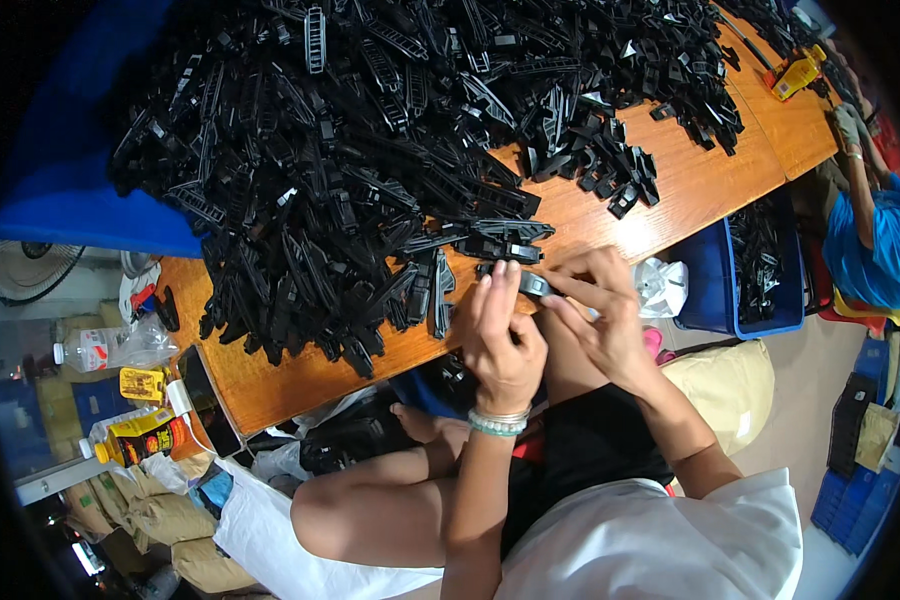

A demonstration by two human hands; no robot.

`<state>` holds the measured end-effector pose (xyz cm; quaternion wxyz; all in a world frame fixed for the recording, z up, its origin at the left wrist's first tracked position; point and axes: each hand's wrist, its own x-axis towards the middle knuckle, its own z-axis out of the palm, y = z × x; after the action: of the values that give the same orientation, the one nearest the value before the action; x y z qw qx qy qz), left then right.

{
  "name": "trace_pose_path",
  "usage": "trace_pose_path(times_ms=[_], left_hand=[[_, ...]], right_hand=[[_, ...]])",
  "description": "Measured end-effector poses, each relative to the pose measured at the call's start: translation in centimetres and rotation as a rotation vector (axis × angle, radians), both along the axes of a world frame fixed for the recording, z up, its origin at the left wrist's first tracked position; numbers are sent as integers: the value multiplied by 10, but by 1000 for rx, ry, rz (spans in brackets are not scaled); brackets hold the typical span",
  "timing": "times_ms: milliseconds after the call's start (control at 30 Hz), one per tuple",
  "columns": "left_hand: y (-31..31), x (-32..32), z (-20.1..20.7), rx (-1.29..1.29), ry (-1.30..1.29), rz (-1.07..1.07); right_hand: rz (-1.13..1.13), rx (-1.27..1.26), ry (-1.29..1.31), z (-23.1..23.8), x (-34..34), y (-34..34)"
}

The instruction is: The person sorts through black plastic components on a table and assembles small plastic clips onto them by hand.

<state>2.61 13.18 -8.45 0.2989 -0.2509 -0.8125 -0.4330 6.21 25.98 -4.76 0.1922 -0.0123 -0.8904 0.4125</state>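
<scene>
A small black plastic part (535,285) with a shiny curved face sits between my two hands at the table's near edge. My left hand (505,350), with bracelets at the wrist, has its fingers closed on the part's left end. From the other side my right hand (607,325) pinches the right end between thumb and fingers. Just beyond my fingertips, more black plastic parts (495,245) lie at the edge of a large heap (340,150). My fingers hide much of the held part.
The wooden table (290,390) carries the heap. A blue bin (715,275) with black parts stands to the right, near a white plastic bag (660,288). Bottles (135,435) stand at the left. A gloved co-worker (870,220) sits at the far right, past a yellow bottle (795,73).
</scene>
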Motion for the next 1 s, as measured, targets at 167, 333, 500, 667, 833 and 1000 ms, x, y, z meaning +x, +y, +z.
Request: trace_pose_path(times_ms=[167, 333, 500, 667, 833, 1000], left_hand=[[-4, -5, 2, 39, -30, -10], [-29, 10, 8, 16, 101, 239], [-41, 11, 7, -336, 91, 469], [-43, 6, -1, -268, 119, 449], [-38, 4, 2, -229, 99, 353], [-43, 4, 9, -243, 18, 366]], right_hand=[[-45, 38, 123, -12, -6, -8], [-21, -289, 20, -2, 35, 7], [210, -289, -42, -13, 49, 7], [-467, -42, 270, -20, 3, 59], [-480, 196, 221, -24, -28, 96], [-410, 292, 229, -30, -35, 103]])
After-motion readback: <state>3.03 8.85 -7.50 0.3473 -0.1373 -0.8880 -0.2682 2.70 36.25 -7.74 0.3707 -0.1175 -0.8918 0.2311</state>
